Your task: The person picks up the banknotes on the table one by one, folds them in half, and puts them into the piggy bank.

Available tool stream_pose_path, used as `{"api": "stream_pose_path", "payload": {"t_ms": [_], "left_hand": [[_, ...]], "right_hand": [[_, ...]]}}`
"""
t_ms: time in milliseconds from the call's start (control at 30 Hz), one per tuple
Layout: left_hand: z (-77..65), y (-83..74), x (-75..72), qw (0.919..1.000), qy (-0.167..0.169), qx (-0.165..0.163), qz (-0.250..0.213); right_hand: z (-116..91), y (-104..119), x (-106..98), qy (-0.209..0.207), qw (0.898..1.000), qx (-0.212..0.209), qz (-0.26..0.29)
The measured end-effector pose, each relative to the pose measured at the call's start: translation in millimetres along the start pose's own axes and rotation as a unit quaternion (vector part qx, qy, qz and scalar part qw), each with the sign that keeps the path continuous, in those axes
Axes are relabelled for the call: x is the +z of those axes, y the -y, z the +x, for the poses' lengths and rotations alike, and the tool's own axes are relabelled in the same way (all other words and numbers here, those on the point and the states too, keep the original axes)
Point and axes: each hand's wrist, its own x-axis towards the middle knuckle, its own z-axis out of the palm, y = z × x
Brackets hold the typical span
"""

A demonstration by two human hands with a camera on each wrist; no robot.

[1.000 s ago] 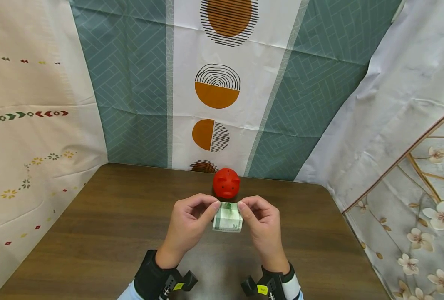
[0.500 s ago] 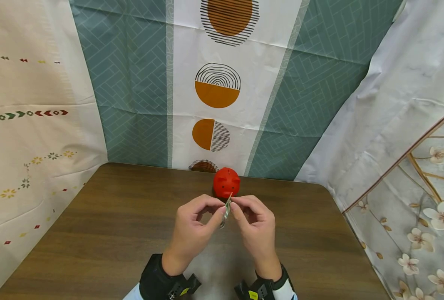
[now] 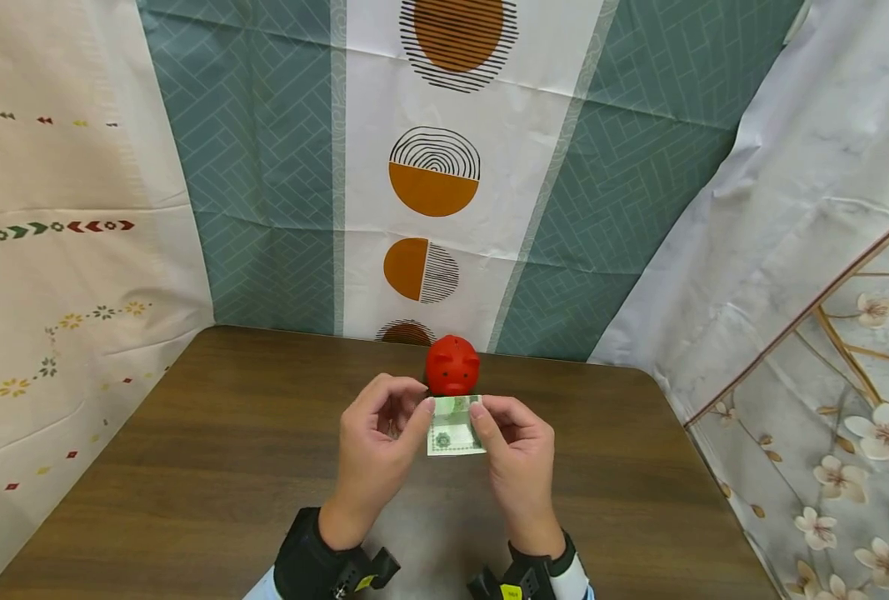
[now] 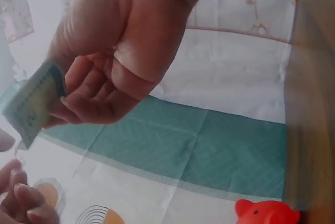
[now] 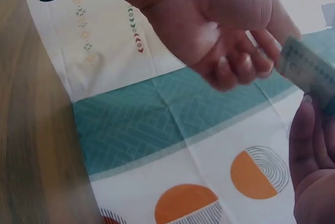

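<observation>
A small green-and-white banknote with a crease across it is in the air above the table. My right hand pinches its right side between thumb and fingers. At its left edge is my left hand, thumb and index finger slightly apart with the other fingers loosely bent. In the left wrist view, a gap shows between the left fingertips and thumb beside the banknote. The right wrist view shows the banknote held from below by the right hand. Just beyond stands a red pig figure, its lower front partly hidden.
The brown wooden table has its far edge close behind the pig figure. A teal and white patterned cloth hangs at the back. Cream cloth lines the left side, and flowered white cloth the right.
The banknote has turned from face-on through edge-on to face-on, now with a different printed face showing. Its left edge was pinched by my left hand; that thumb and finger have now parted.
</observation>
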Motion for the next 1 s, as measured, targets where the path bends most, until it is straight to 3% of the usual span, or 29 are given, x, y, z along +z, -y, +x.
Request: {"api": "stream_pose_path", "payload": {"t_ms": [67,133,333,500,700,1000], "left_hand": [[-0.6,0.1,-1.7,0.9991,0.012,-0.038,-0.011],[-0.7,-0.1,-2.4,0.9974,0.036,-0.056,-0.026],[0.5,-1.5,-3.3,0.9953,0.071,-0.047,-0.046],[1.4,-2.5,-3.8,0.9938,0.091,-0.042,-0.047],[-0.5,-3.5,-3.0,0.9916,0.115,-0.046,-0.036],[-2.0,-3.8,-0.4,0.9911,0.107,-0.051,-0.061]], "right_hand": [[-0.8,-1.1,0.6,0.0,1.0,-0.007,0.004],[-1.1,-2.1,1.2,0.014,1.0,-0.013,0.015],[0.8,-4.0,-2.4,0.09,0.995,-0.01,0.042],[4.3,-4.9,-7.0,0.151,0.987,-0.039,0.039],[5.8,-6.4,-7.6,0.147,0.987,-0.06,-0.003],[5.2,-4.3,-7.4,0.153,0.986,-0.072,-0.007]]}}
